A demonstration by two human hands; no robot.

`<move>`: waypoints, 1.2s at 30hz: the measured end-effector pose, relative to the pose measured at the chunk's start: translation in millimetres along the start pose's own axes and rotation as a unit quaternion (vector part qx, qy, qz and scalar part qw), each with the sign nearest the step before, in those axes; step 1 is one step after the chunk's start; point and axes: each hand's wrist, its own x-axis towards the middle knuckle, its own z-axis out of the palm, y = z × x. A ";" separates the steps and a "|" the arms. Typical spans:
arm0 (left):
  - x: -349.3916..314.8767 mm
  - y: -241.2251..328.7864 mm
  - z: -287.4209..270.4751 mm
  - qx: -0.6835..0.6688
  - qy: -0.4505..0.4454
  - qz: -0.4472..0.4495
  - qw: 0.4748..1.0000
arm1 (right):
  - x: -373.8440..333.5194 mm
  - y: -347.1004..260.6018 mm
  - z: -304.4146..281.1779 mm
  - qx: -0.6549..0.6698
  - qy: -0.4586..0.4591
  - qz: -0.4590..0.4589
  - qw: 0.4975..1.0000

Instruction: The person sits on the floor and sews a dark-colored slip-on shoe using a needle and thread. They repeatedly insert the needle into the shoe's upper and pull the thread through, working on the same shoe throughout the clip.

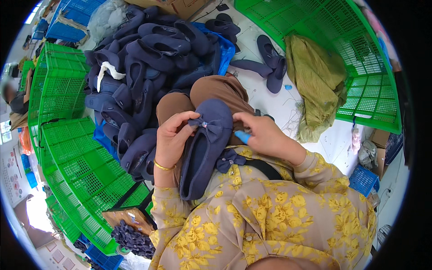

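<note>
A navy fabric slipper (192, 171) lies on my lap, its rounded toe pointing away from me. A navy bow (214, 131) with a small shiny centre sits across its front opening. My left hand (173, 137) pinches the left end of that bow between thumb and fingertips; a gold bangle circles the wrist. Just right of the toe is my right hand (269, 138), fingers curled together, with a blue cover on one digit. Whatever those fingers hold is too small to make out. Another navy bow (230, 160) rests against my waist beside the slipper.
A large heap of navy slippers (155, 49) rises beyond my knees, with a white strip (108, 74) on it. Green plastic crates (90, 157) stand at left and another crate (373, 90) at right. Olive cloth (315, 81) hangs there. Many bows (130, 238) lie at lower left.
</note>
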 end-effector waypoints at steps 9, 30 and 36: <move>8.8 -4.7 17.7 0.084 0.070 -0.018 0.994 | 7.3 -30.7 -20.4 0.293 -0.034 -0.020 0.955; -8.8 -13.7 36.2 0.083 0.169 -0.010 0.982 | 6.1 -19.4 17.0 0.747 -0.017 0.051 0.662; -8.1 3.9 31.2 0.273 0.177 0.136 0.936 | -12.4 0.5 -2.4 0.392 0.142 -0.038 0.908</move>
